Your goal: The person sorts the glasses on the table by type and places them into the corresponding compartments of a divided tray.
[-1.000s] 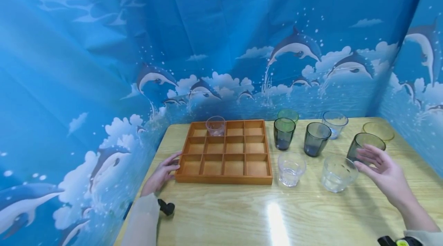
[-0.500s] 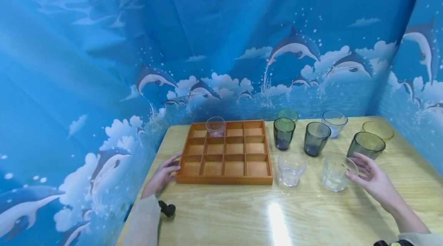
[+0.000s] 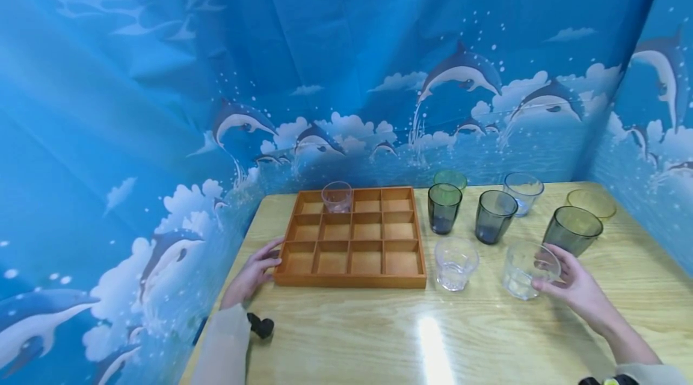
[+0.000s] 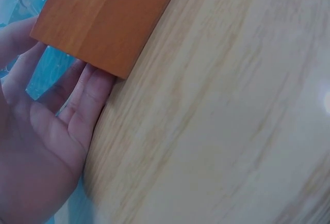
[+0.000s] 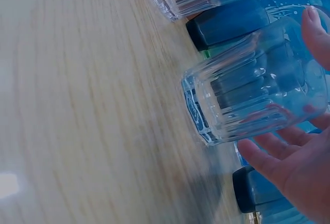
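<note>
My left hand [image 3: 251,271] rests its fairly straight fingers against the left side of a brown wooden compartment tray [image 3: 349,281]; in the left wrist view the fingers [image 4: 93,97] touch the tray's corner [image 4: 103,28]. On the right, my right hand [image 3: 579,289] is cupped around the right side of a clear, ribbed drinking glass [image 3: 520,277] on the table. The right wrist view has the thumb [image 5: 312,25] at this glass's rim and the other fingers [image 5: 263,157] spread on its opposite side. A small clear glass [image 3: 338,200] sits in the tray's back row.
Another clear glass [image 3: 456,267] stands right of the tray. Behind are dark grey glasses [image 3: 443,216] [image 3: 492,225], an olive-grey glass [image 3: 568,234], a blue-tinted glass [image 3: 524,192], a green glass [image 3: 450,178] and a yellow one [image 3: 592,200]. A dolphin-print curtain [image 3: 352,72] borders the table.
My right hand has moved left and nearer, from beside the olive-grey glass to around the clear glass. The left hand, tray and glasses have stayed in place.
</note>
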The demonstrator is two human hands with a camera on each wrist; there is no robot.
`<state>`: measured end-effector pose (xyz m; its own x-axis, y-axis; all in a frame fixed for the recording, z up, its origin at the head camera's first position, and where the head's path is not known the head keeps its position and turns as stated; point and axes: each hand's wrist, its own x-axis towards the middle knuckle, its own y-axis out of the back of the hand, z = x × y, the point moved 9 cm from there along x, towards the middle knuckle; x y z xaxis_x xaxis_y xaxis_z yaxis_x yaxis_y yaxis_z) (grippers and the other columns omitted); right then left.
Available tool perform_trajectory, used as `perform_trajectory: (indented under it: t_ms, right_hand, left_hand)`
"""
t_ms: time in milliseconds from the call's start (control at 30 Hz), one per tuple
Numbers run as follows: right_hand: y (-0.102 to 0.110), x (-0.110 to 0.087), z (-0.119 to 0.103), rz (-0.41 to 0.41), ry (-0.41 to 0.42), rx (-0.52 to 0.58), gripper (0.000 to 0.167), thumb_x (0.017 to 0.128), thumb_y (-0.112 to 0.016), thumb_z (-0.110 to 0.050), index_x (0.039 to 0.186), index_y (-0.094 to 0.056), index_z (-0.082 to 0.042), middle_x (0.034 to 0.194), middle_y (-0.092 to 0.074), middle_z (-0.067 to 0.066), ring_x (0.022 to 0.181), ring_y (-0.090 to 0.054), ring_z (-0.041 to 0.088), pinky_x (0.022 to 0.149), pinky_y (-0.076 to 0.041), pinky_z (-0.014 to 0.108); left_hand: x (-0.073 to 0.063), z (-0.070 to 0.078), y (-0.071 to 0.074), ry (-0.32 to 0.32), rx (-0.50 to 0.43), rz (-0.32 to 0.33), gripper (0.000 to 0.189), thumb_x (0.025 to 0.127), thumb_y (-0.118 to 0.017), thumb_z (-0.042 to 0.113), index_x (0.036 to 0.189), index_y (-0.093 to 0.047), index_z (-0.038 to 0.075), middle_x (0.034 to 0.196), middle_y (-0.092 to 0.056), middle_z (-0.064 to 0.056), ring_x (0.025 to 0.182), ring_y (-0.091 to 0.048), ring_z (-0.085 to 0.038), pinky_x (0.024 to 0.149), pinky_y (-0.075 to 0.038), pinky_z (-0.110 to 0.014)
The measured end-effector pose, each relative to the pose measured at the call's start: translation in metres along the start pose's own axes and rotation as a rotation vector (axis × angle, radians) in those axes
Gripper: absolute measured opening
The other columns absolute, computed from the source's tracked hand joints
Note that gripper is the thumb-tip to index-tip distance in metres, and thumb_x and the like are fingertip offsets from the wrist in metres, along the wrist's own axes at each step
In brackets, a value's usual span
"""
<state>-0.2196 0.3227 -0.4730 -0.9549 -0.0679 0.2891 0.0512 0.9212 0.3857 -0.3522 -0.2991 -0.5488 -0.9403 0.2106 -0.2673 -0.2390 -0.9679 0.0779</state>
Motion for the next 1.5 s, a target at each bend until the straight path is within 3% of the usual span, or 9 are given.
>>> perform_trajectory:
  t_ms: [333, 600, 1033, 1267, 1500]
  right_hand:
    - [-0.0064, 0.0013, 0.0033, 0.005, 0.023, 0.022, 0.084, 0.078, -0.066, 0.011, 0.146, -0.021, -0.01, 0.122, -0.045, -0.024, 0.103, -0.05, -0.008, 0.076, -0.044, 0.013]
    - [-0.0063, 0.0022, 0.0075, 0.025, -0.025, -0.036, 0.082, 0.08, -0.069, 0.001, 0.145, -0.021, -0.01, 0.121, -0.047, -0.02, 0.103, -0.048, -0.009, 0.076, -0.042, 0.012]
    - [-0.0028, -0.0004, 0.0056, 0.087, -0.016, -0.053, 0.078, 0.076, -0.072, 0.003, 0.14, -0.03, -0.011, 0.115, -0.054, -0.016, 0.102, -0.05, -0.006, 0.076, -0.041, 0.012]
    - [-0.0013, -0.0004, 0.0063, 0.109, -0.017, -0.066, 0.077, 0.074, -0.074, 0.003, 0.138, -0.031, -0.003, 0.113, -0.057, -0.014, 0.1, -0.051, -0.005, 0.075, -0.042, 0.013]
    - [-0.0015, 0.001, 0.0048, 0.125, 0.005, -0.056, 0.077, 0.072, -0.073, 0.008, 0.136, -0.032, -0.003, 0.112, -0.056, -0.012, 0.1, -0.052, -0.001, 0.075, -0.043, 0.014]
  left_hand:
    - [-0.0008, -0.0003, 0.0013, 0.012, 0.002, 0.019, 0.057, 0.089, -0.059, 0.019, 0.142, -0.039, 0.027, 0.145, -0.029, -0.009, 0.13, -0.028, -0.031, 0.091, -0.037, -0.049]
    - [-0.0016, 0.001, 0.0, 0.005, 0.019, -0.003, 0.059, 0.091, -0.057, 0.019, 0.144, -0.034, 0.024, 0.146, -0.026, -0.013, 0.131, -0.027, -0.033, 0.09, -0.038, -0.049]
    - [-0.0014, 0.0005, -0.0009, 0.01, 0.02, 0.005, 0.058, 0.09, -0.058, 0.02, 0.143, -0.037, 0.026, 0.146, -0.028, -0.011, 0.131, -0.027, -0.033, 0.093, -0.035, -0.053]
    - [0.0004, -0.0016, 0.001, 0.027, 0.014, 0.014, 0.057, 0.089, -0.06, 0.022, 0.141, -0.04, 0.03, 0.145, -0.029, -0.009, 0.13, -0.029, -0.031, 0.09, -0.038, -0.048]
    - [-0.0003, 0.0001, 0.0007, 0.015, 0.003, 0.013, 0.056, 0.089, -0.06, 0.021, 0.141, -0.041, 0.028, 0.144, -0.031, -0.009, 0.127, -0.032, -0.031, 0.084, -0.042, -0.042]
